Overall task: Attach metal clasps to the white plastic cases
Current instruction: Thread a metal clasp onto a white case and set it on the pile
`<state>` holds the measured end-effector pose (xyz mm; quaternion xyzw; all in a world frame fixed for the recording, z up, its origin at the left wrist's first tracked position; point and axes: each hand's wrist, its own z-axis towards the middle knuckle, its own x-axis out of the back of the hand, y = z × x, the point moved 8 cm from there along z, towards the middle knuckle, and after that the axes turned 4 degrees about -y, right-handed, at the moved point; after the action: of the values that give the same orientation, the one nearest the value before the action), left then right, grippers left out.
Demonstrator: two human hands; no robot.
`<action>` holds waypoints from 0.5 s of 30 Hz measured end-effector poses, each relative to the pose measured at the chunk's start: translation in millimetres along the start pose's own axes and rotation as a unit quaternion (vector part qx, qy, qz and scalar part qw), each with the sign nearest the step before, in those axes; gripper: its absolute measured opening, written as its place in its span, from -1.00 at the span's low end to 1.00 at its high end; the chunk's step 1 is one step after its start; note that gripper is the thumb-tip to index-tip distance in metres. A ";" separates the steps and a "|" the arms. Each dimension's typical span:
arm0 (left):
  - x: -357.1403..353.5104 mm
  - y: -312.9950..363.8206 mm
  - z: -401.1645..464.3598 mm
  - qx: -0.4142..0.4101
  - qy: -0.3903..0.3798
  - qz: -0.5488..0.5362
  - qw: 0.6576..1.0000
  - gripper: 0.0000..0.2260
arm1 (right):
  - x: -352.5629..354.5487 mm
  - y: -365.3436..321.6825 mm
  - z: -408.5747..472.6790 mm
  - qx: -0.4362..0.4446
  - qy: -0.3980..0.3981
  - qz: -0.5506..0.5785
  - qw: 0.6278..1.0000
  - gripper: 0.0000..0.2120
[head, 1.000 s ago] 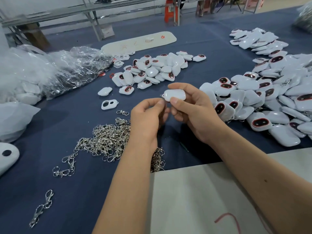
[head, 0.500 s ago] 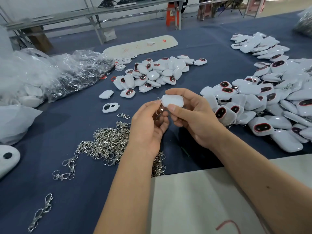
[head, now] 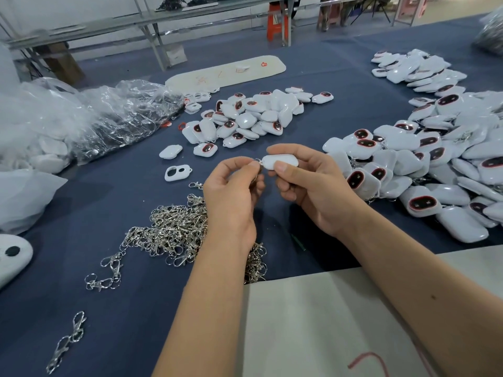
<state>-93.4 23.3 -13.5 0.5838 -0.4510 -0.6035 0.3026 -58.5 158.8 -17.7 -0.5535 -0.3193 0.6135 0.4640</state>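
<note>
My right hand [head: 310, 191] holds a white plastic case [head: 279, 161] between thumb and fingers, above the blue table. My left hand [head: 234, 191] pinches a metal clasp [head: 258, 161] at the case's left end; most of the clasp is hidden behind my fingers. A heap of loose metal clasps [head: 174, 229] lies under and left of my left wrist. A pile of white cases [head: 245, 118] sits beyond my hands, and a larger pile of white cases [head: 441, 164] spreads on the right.
Clear plastic bags [head: 89, 118] of parts lie at the left. A flat white board [head: 226, 72] lies at the back. A beige sheet [head: 326, 322] covers the near table edge under my right forearm. Stray clasps [head: 68, 341] and an open case frame [head: 177, 172] lie on the blue cloth [head: 109, 322].
Both hands stay together on the case. My left fingers have shifted up to the case's left end with the clasp.
</note>
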 end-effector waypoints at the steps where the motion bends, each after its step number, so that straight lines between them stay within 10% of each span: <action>1: 0.8 1.4 0.0 -0.008 0.006 0.011 1.000 -0.87 | 0.4 0.4 0.5 0.000 0.000 0.006 1.000 -0.77; 15: -1.8 33.9 -3.3 -0.229 -0.004 0.384 0.894 -0.84 | 3.1 3.3 2.3 0.008 -0.005 0.022 1.000 -0.69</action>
<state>-95.4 10.3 17.9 0.2771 -0.4904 -0.5294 0.6344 -61.3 160.7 -21.4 -0.5533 -0.3043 0.6293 0.4531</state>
